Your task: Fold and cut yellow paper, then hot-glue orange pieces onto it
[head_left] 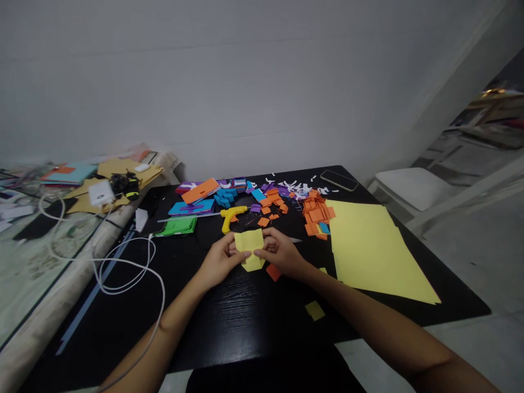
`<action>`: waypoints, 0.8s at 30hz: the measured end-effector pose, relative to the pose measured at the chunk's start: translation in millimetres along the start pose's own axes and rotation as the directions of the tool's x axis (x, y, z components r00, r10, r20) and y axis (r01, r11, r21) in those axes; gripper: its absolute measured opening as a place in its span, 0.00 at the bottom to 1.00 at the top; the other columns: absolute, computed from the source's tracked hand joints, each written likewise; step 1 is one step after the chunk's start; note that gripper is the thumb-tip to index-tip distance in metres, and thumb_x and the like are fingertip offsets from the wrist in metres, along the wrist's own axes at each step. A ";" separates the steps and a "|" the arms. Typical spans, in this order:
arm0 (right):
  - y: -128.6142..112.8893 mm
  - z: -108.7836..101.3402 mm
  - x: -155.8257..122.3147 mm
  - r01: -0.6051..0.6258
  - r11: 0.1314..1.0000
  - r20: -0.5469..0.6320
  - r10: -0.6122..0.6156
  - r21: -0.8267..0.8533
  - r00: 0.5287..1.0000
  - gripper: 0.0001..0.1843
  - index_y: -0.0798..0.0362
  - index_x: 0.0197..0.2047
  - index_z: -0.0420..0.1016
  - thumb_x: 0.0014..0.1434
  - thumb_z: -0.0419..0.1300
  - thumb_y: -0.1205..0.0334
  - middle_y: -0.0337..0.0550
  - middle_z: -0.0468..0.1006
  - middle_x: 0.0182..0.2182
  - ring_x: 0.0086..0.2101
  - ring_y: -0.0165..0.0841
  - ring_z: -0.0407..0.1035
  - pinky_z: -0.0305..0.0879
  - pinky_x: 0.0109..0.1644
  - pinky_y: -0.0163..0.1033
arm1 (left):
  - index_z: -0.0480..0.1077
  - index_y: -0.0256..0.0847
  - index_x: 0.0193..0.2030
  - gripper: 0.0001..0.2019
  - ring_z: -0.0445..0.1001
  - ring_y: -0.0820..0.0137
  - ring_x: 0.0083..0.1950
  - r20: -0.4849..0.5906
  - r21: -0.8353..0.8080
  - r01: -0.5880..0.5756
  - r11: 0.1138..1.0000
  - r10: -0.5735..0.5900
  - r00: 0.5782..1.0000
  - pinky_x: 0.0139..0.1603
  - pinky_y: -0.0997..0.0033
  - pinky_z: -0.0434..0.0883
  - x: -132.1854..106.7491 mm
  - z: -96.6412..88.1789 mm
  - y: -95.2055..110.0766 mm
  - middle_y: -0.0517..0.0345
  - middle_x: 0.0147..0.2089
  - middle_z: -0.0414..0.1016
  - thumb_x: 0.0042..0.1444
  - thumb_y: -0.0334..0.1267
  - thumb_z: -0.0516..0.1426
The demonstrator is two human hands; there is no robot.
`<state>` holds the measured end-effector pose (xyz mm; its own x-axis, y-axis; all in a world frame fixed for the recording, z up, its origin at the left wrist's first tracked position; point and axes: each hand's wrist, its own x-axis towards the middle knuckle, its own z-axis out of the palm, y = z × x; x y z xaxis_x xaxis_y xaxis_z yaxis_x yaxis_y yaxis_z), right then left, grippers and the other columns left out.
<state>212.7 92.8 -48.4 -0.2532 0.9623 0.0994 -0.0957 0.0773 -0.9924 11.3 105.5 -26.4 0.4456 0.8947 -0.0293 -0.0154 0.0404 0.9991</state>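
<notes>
A small yellow paper piece point(250, 244) is held over the black table point(229, 322) between both hands. My left hand point(221, 260) pinches its left edge with closed fingers. On the right edge, my right hand point(280, 253) grips it, thumb and fingers pressed on the paper. A yellow glue gun point(230, 216) lies just beyond the hands. An orange paper square point(273, 272) sits under my right hand, and a small yellow scrap point(314, 310) lies nearer to me.
Large yellow sheets point(368, 251) lie at the right. Orange squares point(317, 213), blue and purple cut pieces point(225, 197) and white scraps litter the back. A phone point(339, 180) lies far back. White cable point(123, 267) loops at left, with a charger point(100, 192) on cardboard.
</notes>
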 end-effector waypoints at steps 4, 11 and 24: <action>-6.0 -1.5 -0.2 -0.010 1.000 -0.028 0.010 0.000 1.000 0.24 0.53 0.48 0.67 0.52 0.70 0.57 0.33 0.73 0.26 0.28 0.30 0.70 0.66 0.35 0.36 | 0.65 0.37 0.56 0.23 0.78 0.70 0.36 0.064 -0.007 -0.022 1.000 0.022 0.998 0.40 0.70 0.76 -1.0 -6.0 6.6 0.56 0.39 0.79 0.58 0.41 0.65; -7.5 -2.0 -1.7 -0.032 0.999 -0.039 0.032 0.015 0.999 0.22 0.53 0.47 0.68 0.52 0.70 0.57 0.33 0.73 0.25 0.27 0.29 0.69 0.66 0.34 0.35 | 0.63 0.36 0.57 0.22 0.78 0.70 0.37 0.067 0.027 -0.005 1.000 0.003 0.998 0.43 0.70 0.74 -2.4 -5.1 8.8 0.56 0.37 0.78 0.61 0.43 0.62; -8.6 -4.5 -0.7 -0.015 1.000 -0.055 0.015 -0.008 0.998 0.22 0.53 0.47 0.70 0.53 0.70 0.55 0.37 0.78 0.29 0.31 0.32 0.73 0.68 0.36 0.37 | 0.63 0.38 0.59 0.21 0.77 0.67 0.40 0.057 0.036 -0.052 0.998 0.050 0.997 0.45 0.68 0.73 -4.1 -6.7 -1.1 0.55 0.39 0.78 0.63 0.42 0.61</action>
<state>218.0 92.6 -40.2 -0.2010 0.9763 0.0805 -0.0841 0.0647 -0.9944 3.6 104.8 -27.7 0.4943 0.8690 0.0222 -0.0063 -0.0220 0.9997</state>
